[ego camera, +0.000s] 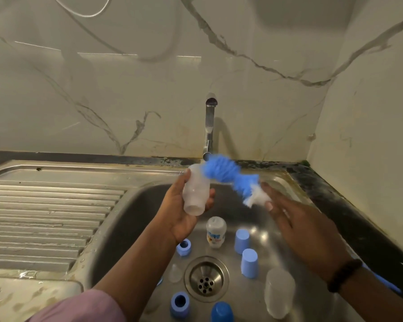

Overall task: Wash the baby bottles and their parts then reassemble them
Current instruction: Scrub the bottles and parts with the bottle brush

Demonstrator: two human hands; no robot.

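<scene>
Over on my left the ridged draining board (pixel 44 217) lies wet and bare of parts, so I judge it the roomiest place to stand washed pieces, though its grooves could tip a narrow bottle. Next to it, above the sink (pixel 130 219), my left hand (pixel 184 210) grips the clear bottle (pixel 196 194), fingers curled round its body, base toward me and mouth tilted toward the tap (pixel 209 126). It looks like thin, light plastic, stiff enough to squeeze without harm but slick when wet, so the middle of the barrel is where I would keep hold. Just right of it the blue bottle brush (pixel 228 177) bends across to my right hand (pixel 296 219); whether its tip is inside the mouth I cannot tell. Its bristles look soft and springy. My right fingers are stretched nearly straight along its white lower end; motion blur hides how the thumb sits.

Below my hands, in the basin, lie a printed bottle (pixel 215 231), blue rings (pixel 183 247), blue caps (pixel 249 263) and another clear bottle (pixel 280 291), crowded around the drain (pixel 206 278). Small light parts like these could slide there. On the far right the sink rim meets a dark counter edge (pixel 349 205) near the wall, leaving little elbow room.
</scene>
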